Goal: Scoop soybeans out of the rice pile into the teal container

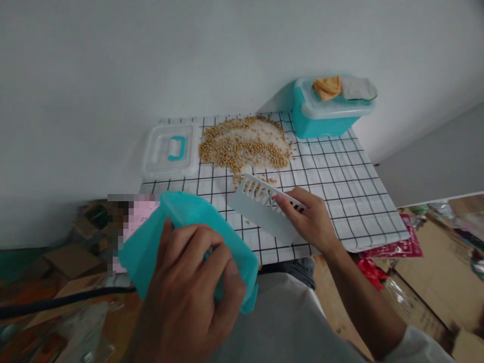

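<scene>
My left hand (196,287) grips a teal plastic bin (143,247) by its rim and holds it tilted at the table's front edge. Most of the bin's inside is hidden behind my fingers. In my right hand (312,217) is a flat white plastic scraper (260,206) with a row of slots along its upper edge. Its far corner is close to a few loose beans. Beyond it spreads a pile of yellow soybeans (242,146) mixed with white grains that look like rice (259,132).
A clear lid (172,148) with a teal handle lies left of the pile. At the back right stands a lidded teal box (325,123) with an orange cloth (327,87) and a grey cloth (357,88) on top. The checked tablecloth (340,176) meets the wall.
</scene>
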